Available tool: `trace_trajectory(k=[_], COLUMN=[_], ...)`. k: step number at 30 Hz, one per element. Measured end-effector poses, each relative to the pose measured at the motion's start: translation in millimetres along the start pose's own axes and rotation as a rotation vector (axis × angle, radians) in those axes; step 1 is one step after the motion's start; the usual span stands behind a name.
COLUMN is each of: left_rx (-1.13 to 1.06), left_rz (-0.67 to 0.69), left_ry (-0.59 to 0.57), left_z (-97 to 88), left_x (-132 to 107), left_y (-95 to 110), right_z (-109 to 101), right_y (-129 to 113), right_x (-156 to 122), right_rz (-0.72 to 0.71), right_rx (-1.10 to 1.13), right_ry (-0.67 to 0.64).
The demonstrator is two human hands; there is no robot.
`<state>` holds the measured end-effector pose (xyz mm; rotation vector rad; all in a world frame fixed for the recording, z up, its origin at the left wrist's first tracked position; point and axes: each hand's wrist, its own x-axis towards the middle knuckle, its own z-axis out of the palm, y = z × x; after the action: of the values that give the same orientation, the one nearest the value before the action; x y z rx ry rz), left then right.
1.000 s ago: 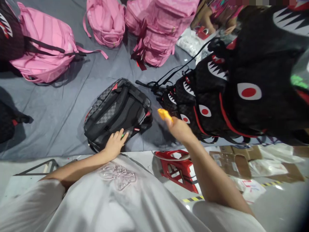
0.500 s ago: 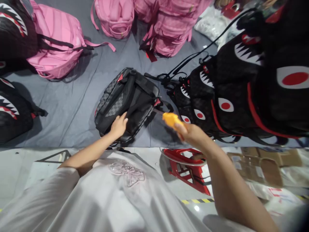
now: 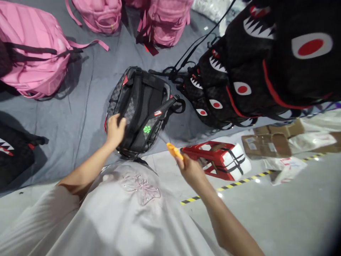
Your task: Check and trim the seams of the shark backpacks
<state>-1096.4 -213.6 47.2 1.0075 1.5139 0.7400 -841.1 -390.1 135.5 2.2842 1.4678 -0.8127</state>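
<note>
A black checkered backpack (image 3: 144,106) lies strap side up on the grey cloth (image 3: 82,103) in front of me. My left hand (image 3: 115,130) grips its near left edge with curled fingers. My right hand (image 3: 189,170) is closed round a small orange tool (image 3: 174,151), held just right of the backpack and above the floor. A green mark (image 3: 147,129) shows on the backpack's lower part.
Several black shark-face backpacks (image 3: 255,71) are stacked at the right. Pink backpacks (image 3: 29,57) lie at the left and along the far side. A red stool (image 3: 217,161) lies on its side on the floor, beside cardboard pieces (image 3: 269,142) and yellow-black floor tape (image 3: 239,181).
My left hand moved from the backpack's bottom to its left edge. My right hand drew the orange tool back toward me, away from the shark backpacks. The view shifted.
</note>
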Motion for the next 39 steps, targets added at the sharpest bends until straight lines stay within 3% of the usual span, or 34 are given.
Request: trace_trajectory(k=[2,4,9,13,18,23,26,30,35,39], left_rx=[-0.207,-0.262,-0.436,-0.536,-0.676,-0.777,-0.838,-0.907,-0.912,-0.955], left_rz=[-0.277,-0.422,-0.573,-0.598,-0.566,-0.56,-0.548,-0.556,-0.539,-0.446], left_ry=[0.016,-0.081,-0.245,-0.288,-0.43,-0.516,-0.538,-0.654,-0.726,-0.828], left_z=[-28.5,-42.5,-36.2,-29.8,-17.4,-1.0,-5.4,-6.0,6.9,3.0], left_x=[15.2,28.6,44.3,46.1,47.1,51.7,53.2,50.9,47.9,41.3], left_y=[-3.7,-9.5,-23.6,-29.5,-37.0,-45.5,-43.8,-37.6,-33.9,-37.8], right_z=[33.3,61.5,97.1,99.8,97.3,98.7,103.2,109.3,110.5,106.5], right_y=[-13.0,-25.4,-46.7,-59.9,-74.5,-76.7,-64.5,-52.7,-54.6,-47.2], right_x=[-13.9,-19.7,-5.6,16.9,41.3,50.3,46.6,52.8,78.8,87.3], right_rz=[0.017,0.043,0.069,-0.006,-0.069,-0.122,-0.018,0.177,0.13,0.13], right_rx=[-0.004,-0.028,-0.075,-0.024,-0.015,-0.035,-0.03,0.008,0.041,0.049], right_ry=[-0.042,-0.024,0.074,0.097,0.113,0.133,0.208,0.32,0.313,0.274])
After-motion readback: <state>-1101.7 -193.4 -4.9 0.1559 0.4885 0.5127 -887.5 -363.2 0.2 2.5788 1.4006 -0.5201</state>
